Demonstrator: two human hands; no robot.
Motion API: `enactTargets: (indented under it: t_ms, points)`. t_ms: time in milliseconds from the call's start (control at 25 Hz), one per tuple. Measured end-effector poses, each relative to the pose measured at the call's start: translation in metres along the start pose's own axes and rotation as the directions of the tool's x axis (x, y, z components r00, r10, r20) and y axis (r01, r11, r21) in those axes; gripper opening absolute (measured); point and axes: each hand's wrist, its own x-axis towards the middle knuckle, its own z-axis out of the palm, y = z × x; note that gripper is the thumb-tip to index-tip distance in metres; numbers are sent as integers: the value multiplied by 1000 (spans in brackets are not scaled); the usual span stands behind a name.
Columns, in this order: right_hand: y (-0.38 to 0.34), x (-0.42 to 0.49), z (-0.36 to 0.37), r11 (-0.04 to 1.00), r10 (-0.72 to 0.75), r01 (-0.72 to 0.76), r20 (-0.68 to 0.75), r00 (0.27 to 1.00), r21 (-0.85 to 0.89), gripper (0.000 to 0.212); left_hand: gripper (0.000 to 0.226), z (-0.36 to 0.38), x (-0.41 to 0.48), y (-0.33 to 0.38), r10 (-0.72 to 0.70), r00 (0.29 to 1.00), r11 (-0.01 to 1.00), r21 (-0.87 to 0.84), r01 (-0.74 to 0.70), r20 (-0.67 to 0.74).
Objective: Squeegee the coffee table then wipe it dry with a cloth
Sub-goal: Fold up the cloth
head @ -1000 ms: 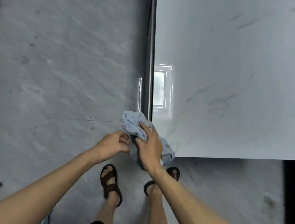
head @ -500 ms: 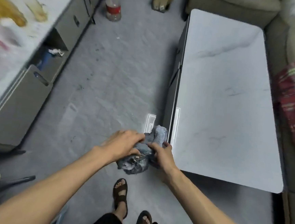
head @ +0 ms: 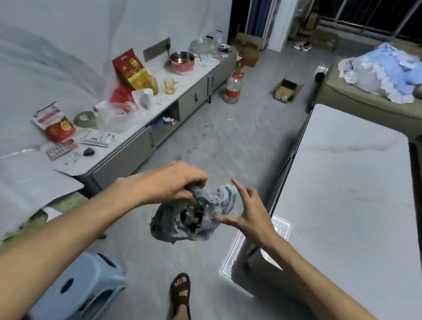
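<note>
Item: crumpled blue-grey terry cloth (head: pixel 194 217), bunched into a loose wad, held in the air over the grey floor, just left of the white marble-topped rectangular coffee table (head: pixel 349 197) and clear of it. Left hand (head: pixel 174 182): closed over the cloth's upper fold, fingers curled into the fabric. Right hand (head: pixel 246 214): fingers spread wide, thumb and lower fingertips pinching the cloth's right edge. Handling, as judged: light, soft, limp, likely damp; no stiffness, so it sags wherever unsupported. Best gathered into a flat pad under one palm before pressing to the tabletop. Nearby: pale blue plastic stool (head: pixel 84 286), lower left; no squeegee in view.
</note>
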Motion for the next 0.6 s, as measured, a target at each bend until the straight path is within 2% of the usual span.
enactTargets:
  t_ms: [40,120,160,240,280,360,440,520,600]
  points:
    - [-11,4,-2,986,-146,150,56,988,-69,91,31,-9,-21,3,-38,999,999,-24,37,-12]
    - [-43,16,0,912,-343,381,228,911,-154,68,34,-23,-62,9,-126,992,989,-84,124,-22]
    - [-62,22,4,880,-384,446,309,870,-161,54,35,-29,-80,11,-169,985,980,-114,165,-32]
    - [-94,26,19,871,-384,475,429,817,-124,25,34,-36,-119,10,-286,956,947,-168,272,-61]
    - [-109,27,29,875,-377,471,451,809,-115,25,35,-36,-142,5,-359,930,923,-181,340,-82]
    - [-137,33,52,867,-401,487,435,806,-103,29,36,-28,-189,-9,-519,845,844,-232,483,-129]
    - [-171,40,78,823,-483,559,396,781,-99,19,39,-14,-239,-27,-664,733,737,-297,607,-149]
    - [-208,50,107,744,-567,652,376,733,-149,17,36,1,-280,-44,-766,623,634,-356,687,-161]
    - [-247,62,149,656,-633,734,402,661,-174,22,33,19,-325,-70,-855,472,516,-430,741,-212]
